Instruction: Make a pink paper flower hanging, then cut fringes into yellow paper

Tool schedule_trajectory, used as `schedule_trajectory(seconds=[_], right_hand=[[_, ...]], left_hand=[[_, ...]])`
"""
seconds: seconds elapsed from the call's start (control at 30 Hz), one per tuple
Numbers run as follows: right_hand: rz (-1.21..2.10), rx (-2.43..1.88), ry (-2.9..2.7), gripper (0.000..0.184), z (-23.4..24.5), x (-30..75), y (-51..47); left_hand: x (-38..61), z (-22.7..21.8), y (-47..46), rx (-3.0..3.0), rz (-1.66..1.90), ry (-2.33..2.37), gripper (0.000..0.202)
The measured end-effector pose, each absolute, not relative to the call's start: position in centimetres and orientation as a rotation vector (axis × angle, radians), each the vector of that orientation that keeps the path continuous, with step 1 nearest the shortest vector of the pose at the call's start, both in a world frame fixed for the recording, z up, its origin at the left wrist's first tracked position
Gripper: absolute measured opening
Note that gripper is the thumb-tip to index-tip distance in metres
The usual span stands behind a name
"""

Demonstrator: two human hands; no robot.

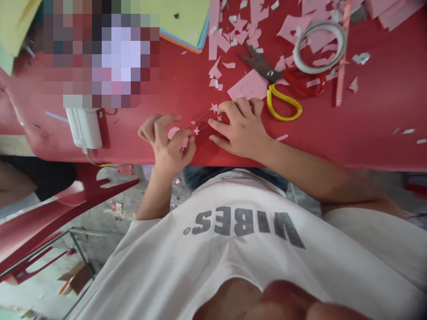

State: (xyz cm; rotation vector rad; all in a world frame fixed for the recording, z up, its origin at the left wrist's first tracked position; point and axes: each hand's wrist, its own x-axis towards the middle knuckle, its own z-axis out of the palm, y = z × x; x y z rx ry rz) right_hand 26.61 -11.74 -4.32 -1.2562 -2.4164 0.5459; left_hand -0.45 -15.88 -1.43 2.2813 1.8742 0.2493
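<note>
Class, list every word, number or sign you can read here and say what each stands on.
"VIBES": dark letters, upside down in this view, on the white shirt.
"®": a tiny circled mark beside the S, seemingly this sign.
Yellow scissors handle: faint marks, too small to read.
I can make out no other text.

OK, thin dark thread (203, 116) stretched btwn L hand (171, 144) and R hand (243, 126), low over the red table (133, 133). Two strands showing; can't tell if it's 1 pc doubled. Small pink paper stars along it: top star (214, 107) just beside the R fingers, smaller star (219, 118) tucked close under, another star (196, 130) nr the L thumb. Pink scrap (193, 122) on the upper strand, shape unclear. Rounded pink pc (173, 132) peeks out btwn L fingers, partly hidden.
</note>
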Motion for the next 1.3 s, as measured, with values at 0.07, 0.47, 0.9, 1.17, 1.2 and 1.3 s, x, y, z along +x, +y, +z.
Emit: schedule_trajectory(seconds=[0.07,0.47,0.9,1.17,1.2,1.3], right_hand=[[0.536,-1.245,-2.421,0.038,-4.3,26.7,-11.8],[0.427,-1.488,-2.031,0.038,-4.5,29.1,-10.4],[0.372,-1.446,-2.099,0.027,-4.0,29.3,-10.6],[0.557,-1.432,-2.13,0.029,-3.9,29.2,-10.5],[0.561,-1.443,-2.127,0.028,-3.8,29.2,-10.5],[0.561,-1.465,-2.108,0.029,-3.8,29.4,-10.4]], left_hand=[[1.3,-1.7,-17.1,2.246,0.226,1.858,0.037],[5.1,-0.2,-16.5,2.257,0.065,1.704,0.066],[3.9,-0.3,-15.4,2.282,0.01,1.416,0.059],[2.6,-0.7,-15.9,2.336,-0.019,1.458,0.077],[2.5,-0.6,-15.9,2.344,-0.02,1.463,0.078],[1.8,-0.5,-15.8,2.359,-0.034,1.439,0.076]])
